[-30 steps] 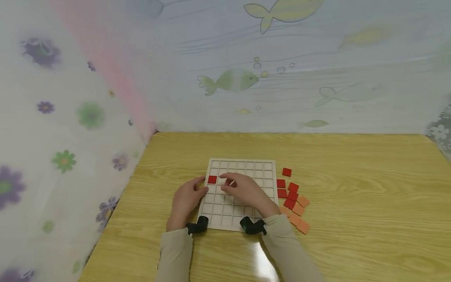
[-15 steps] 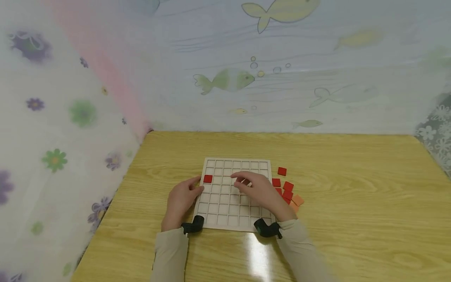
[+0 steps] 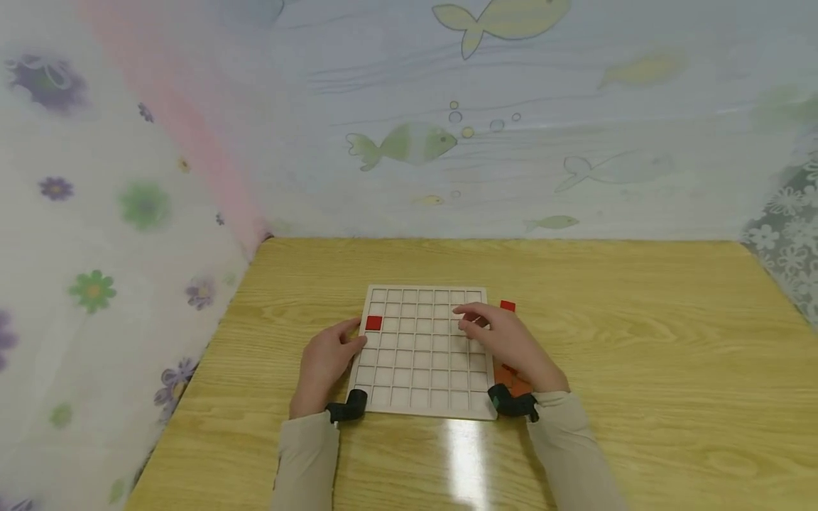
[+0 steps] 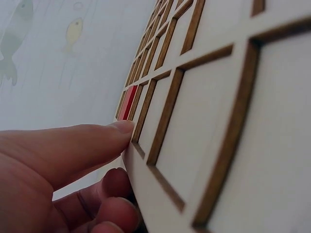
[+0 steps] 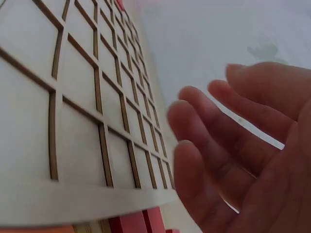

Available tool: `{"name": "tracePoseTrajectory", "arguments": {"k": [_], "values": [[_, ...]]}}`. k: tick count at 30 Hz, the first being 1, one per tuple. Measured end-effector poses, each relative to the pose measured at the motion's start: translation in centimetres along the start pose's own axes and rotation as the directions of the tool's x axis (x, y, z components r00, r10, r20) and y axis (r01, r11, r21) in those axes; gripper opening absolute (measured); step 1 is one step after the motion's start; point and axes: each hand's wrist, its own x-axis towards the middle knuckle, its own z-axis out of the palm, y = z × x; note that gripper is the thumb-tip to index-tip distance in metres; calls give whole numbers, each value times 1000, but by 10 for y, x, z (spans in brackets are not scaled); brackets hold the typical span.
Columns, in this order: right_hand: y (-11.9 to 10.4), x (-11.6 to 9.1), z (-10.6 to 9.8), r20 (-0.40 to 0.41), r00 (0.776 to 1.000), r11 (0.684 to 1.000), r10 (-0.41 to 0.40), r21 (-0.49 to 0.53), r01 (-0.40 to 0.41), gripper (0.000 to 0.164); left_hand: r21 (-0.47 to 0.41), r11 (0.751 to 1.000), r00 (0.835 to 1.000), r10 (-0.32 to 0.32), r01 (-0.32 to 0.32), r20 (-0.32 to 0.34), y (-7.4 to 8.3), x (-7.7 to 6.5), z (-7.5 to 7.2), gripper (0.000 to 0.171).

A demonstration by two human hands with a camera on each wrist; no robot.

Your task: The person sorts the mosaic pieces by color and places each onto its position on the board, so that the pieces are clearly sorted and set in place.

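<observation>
Pale wood makes up the board (image 3: 424,411), a flat tray of shallow square compartments (image 3: 405,341) in seven rows of seven, lying on the wood-grained surface (image 3: 639,390). One compartment, in the leftmost column and third row from the far edge, holds a red tile (image 3: 373,323); the bare wooden bottoms of many others show.

At the board's left edge, the left hand (image 3: 324,360) rests with its digits relaxed and its thumb (image 4: 109,136) touching the rim, below the red tile in the head view.

The right hand (image 3: 505,337) is raised over the right side of the board, fingers spread and lightly bent, the thumb standing apart from them.

Beside the board's right edge lie loose tiles: a red piece (image 3: 508,306) near the far corner, and orange pieces (image 3: 513,382) close to the near one. More red pieces (image 5: 133,222) show past the rim in the right wrist view; the hand and wrist hide part of this group, so its number is uncertain.

Beige sleeves (image 3: 312,443) cover both forearms, and behind the surface stands a wall (image 3: 332,184) painted with fish.
</observation>
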Motion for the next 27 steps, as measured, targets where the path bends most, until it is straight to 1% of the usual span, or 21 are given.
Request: {"name": "tracePoseTrajectory", "arguments": {"k": [4,9,13,17,21,24,27], "values": [[4,1,-8,33,999,1000,1,31,-2,42,-1,1000,1000,7,-7,-15,0,1,-2,41],[15,-4,-18,-4,999,998,46,36,-46,36,-2,1000,1000,18,-18,-11,0,0,0,41],[26,-8,-23,-25,996,996,87,32,-86,33,-4,1000,1000,10,-10,-5,0,-1,2,41],[36,-9,-28,-27,994,991,102,84,-100,31,-3,1000,1000,18,-18,-7,-1,-2,1,41],[43,-10,-35,-18,995,987,96,134,-93,31,2,1000,1000,14,-14,-23,-2,-3,0,40],[48,-13,-43,-53,993,985,108,141,-100,31,3,1000,1000,15,-15,-19,-2,-3,1,40],[55,-18,-51,-99,987,987,125,111,-113,34,3,1000,1000,21,-21,-8,0,-2,2,41]]}}
